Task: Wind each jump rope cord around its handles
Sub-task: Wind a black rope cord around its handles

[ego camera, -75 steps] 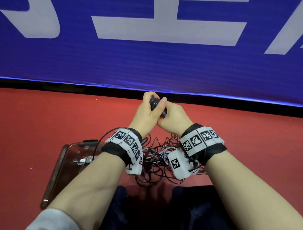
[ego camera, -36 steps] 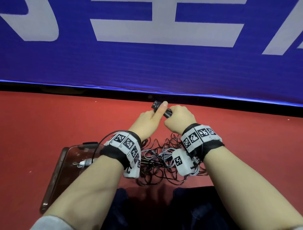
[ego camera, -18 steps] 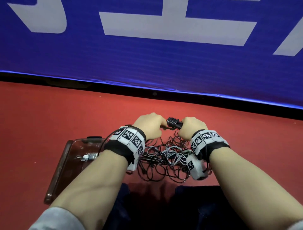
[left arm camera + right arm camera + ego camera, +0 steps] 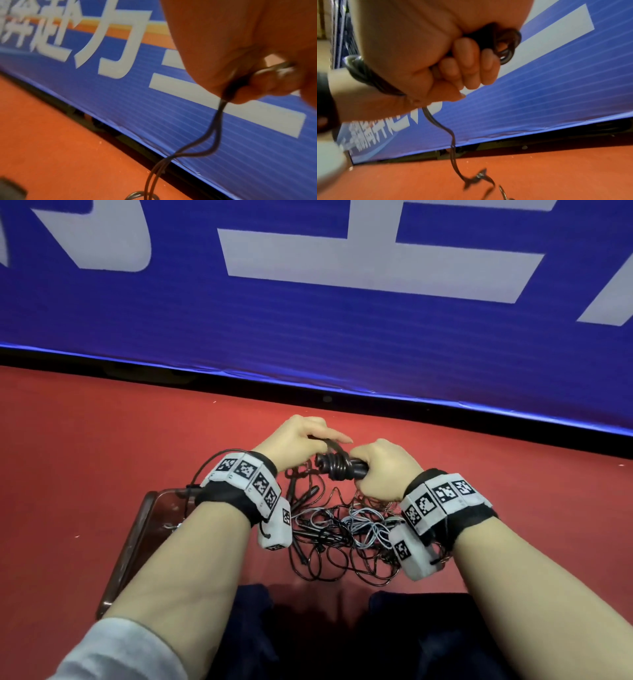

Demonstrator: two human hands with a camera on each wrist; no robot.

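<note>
My right hand (image 4: 378, 470) grips the black jump rope handles (image 4: 337, 468) held level, with a few turns of black cord wound round their left end. In the right wrist view the fingers (image 4: 471, 65) curl round the handles (image 4: 489, 36). My left hand (image 4: 301, 441) pinches the doubled black cord (image 4: 330, 444) just left of the coils; in the left wrist view the cord (image 4: 214, 129) hangs down from the pinch. A tangled heap of black and grey cords (image 4: 342, 535) lies on the red floor below both wrists.
A brown tray (image 4: 137, 539) lies on the red floor (image 4: 102, 446) to my left, partly under my left forearm. A blue banner wall (image 4: 308, 320) with white characters stands close ahead. My dark trouser legs (image 4: 308, 645) fill the bottom of the head view.
Both hands dropped lower towards the heap. The handles went from tilted to level in my right hand, and my left hand has laid more cord turns round their end.
</note>
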